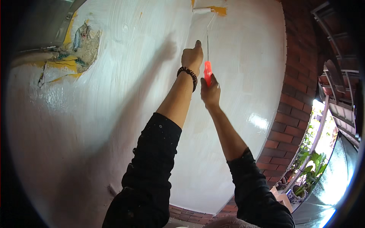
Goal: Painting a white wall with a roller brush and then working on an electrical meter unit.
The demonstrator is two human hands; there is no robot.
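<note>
My right hand point(211, 92) grips the red handle point(208, 71) of a small paint roller. Its thin wire frame point(208, 42) runs up to a white roller head point(202, 10) high on the white-painted wall point(239, 119). An orange-yellow patch point(220, 10) shows just right of the roller head. Left of the handle, my left hand point(192, 58) is raised with its fingers curled and the thumb pointing up; I see nothing held in it. A dark coiled band point(188, 77) circles that wrist. Whether this hand touches the wall is unclear.
At upper left, a broken hole point(87, 47) exposes rough plaster beside a grey metal panel point(37, 25). Red brickwork point(293, 111) borders the wall on the right. Beyond it stand a potted plant point(298, 192) and a silvery reflective sheet point(332, 176).
</note>
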